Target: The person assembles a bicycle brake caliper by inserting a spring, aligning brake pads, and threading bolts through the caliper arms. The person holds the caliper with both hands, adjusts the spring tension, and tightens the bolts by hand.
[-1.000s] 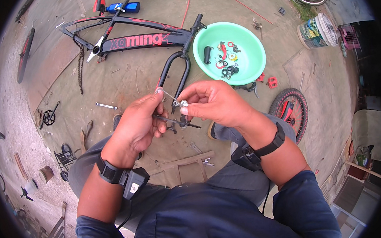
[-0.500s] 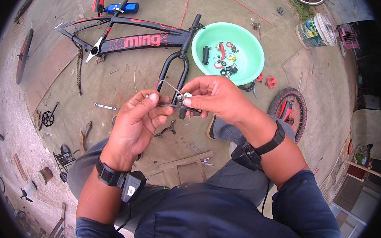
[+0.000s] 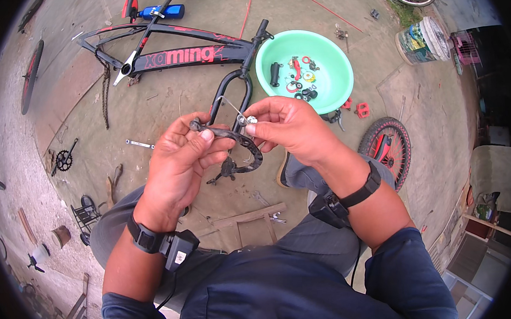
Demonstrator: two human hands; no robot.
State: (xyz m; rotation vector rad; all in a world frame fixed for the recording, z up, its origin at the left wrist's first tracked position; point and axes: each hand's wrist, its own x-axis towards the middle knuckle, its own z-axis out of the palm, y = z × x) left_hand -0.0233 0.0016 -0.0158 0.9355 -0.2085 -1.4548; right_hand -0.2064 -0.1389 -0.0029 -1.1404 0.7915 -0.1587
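Between the thumb and fingers of my left hand (image 3: 178, 159) is a dark curved brake caliper arm (image 3: 251, 143), its hooked end swinging toward my right hand. My right hand (image 3: 291, 124) pinches a small silver metal fitting (image 3: 250, 121) just above the arm's curve. A thin bent wire (image 3: 231, 104) sticks up and left from beside the fitting; what it joins to is hidden by my fingers. On the ground behind the arm's lower end lies another dark brake part (image 3: 228, 168), partly overlapped in view.
Beyond my hands lies a black and red bicycle frame (image 3: 189, 57) with its fork. A mint-green basin (image 3: 342, 70) holds several small parts. A red-rimmed wheel (image 3: 406, 149) is at right, a spanner (image 3: 139, 144) at left, and a wooden frame (image 3: 239, 221) between my legs.
My left hand has turned the brake caliper arm, so its curved side now shows instead of its narrow edge. My right hand has shifted slightly up, still pinching the silver fitting.
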